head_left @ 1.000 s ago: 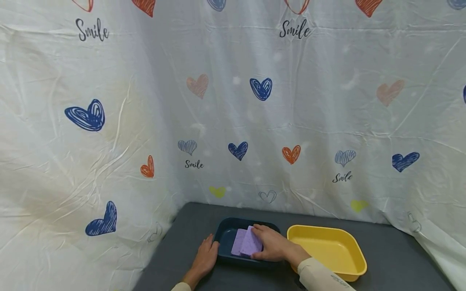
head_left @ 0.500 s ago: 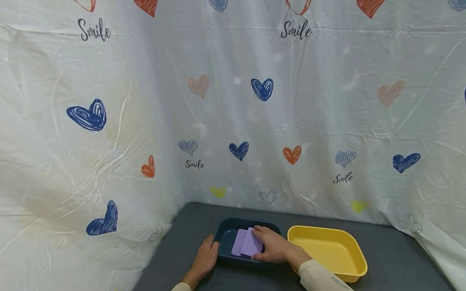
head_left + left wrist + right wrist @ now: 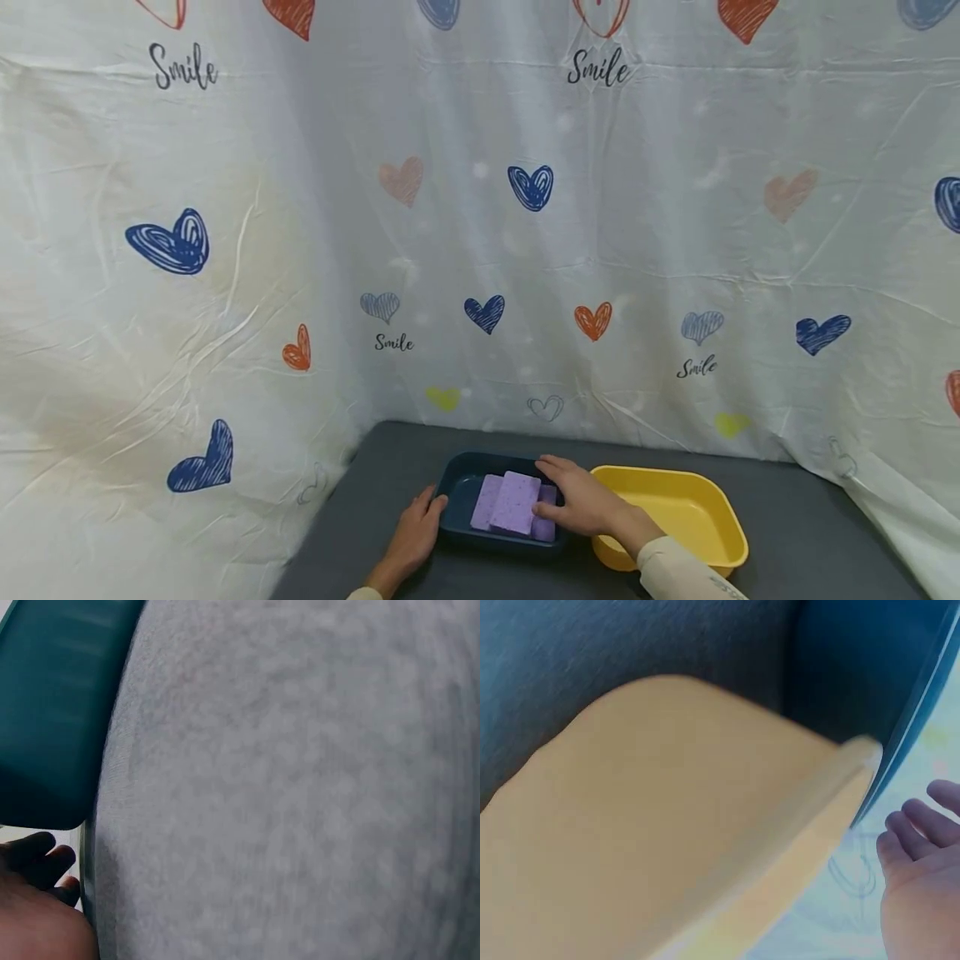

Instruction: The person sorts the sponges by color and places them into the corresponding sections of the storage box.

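Three purple sponges lie in the dark blue basin [image 3: 456, 527]. The middle sponge [image 3: 516, 503] overlaps the left sponge [image 3: 486, 500] and the right sponge [image 3: 548, 510]. My right hand [image 3: 588, 500] hovers at the basin's right side, its fingers spread and the thumb over the right sponge. In the right wrist view, the same hand [image 3: 922, 862] shows loosely extended fingers with nothing between them. My left hand [image 3: 416, 529] rests against the basin's left end, thumb at the rim. In the left wrist view, part of that hand [image 3: 41, 892] appears beside the basin [image 3: 64, 712].
A yellow basin [image 3: 720, 557] stands just right of the blue one, partly behind my right forearm. Both are on a dark grey table [image 3: 810, 542]. A white curtain [image 3: 645, 208] printed with hearts and "Smile" hangs behind and at the left.
My right hand has let go of the middle sponge and moved right, so the right sponge now shows. The left hand stays at the basin's end. The head view has shifted slightly.
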`<state>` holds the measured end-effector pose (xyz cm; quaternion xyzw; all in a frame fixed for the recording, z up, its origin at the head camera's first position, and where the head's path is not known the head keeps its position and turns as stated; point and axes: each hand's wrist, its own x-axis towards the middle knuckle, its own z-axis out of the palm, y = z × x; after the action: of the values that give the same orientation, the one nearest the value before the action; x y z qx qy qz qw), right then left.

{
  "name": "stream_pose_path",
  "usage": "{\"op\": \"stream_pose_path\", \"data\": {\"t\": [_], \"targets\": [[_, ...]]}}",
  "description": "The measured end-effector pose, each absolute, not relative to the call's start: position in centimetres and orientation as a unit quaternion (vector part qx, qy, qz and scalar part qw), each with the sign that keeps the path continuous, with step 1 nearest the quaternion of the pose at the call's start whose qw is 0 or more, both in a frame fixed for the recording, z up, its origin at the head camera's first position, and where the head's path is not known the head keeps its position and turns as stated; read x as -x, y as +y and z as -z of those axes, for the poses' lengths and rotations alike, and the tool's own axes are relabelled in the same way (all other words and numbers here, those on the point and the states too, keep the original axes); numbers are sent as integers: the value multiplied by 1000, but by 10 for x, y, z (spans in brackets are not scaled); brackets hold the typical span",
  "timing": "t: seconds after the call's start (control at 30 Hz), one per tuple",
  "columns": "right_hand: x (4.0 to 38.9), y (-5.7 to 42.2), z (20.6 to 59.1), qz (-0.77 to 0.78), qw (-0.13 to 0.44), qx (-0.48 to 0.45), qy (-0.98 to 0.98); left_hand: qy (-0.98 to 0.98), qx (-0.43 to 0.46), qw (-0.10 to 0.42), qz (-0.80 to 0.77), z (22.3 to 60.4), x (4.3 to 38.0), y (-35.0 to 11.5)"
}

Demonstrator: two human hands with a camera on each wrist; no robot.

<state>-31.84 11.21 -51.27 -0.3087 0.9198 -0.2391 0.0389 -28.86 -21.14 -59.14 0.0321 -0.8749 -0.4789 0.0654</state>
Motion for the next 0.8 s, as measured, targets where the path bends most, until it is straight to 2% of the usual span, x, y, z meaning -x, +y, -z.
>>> {"op": "stream_pose_path", "data": {"t": [0.13,0.3,0.63,0.8], "targets": [[319,125,510,251,26,299,920,-866,-23,66,496,590,288,-216],[319,145,507,260,1,270,927,-857,-12,89,508,589,289,-221],[320,185,502,258,-47,228,938,-863,65,219,450,574,285,-227],[319,202,502,243,-62,221,942,-865,89,226,439,563,282,-225]]}}
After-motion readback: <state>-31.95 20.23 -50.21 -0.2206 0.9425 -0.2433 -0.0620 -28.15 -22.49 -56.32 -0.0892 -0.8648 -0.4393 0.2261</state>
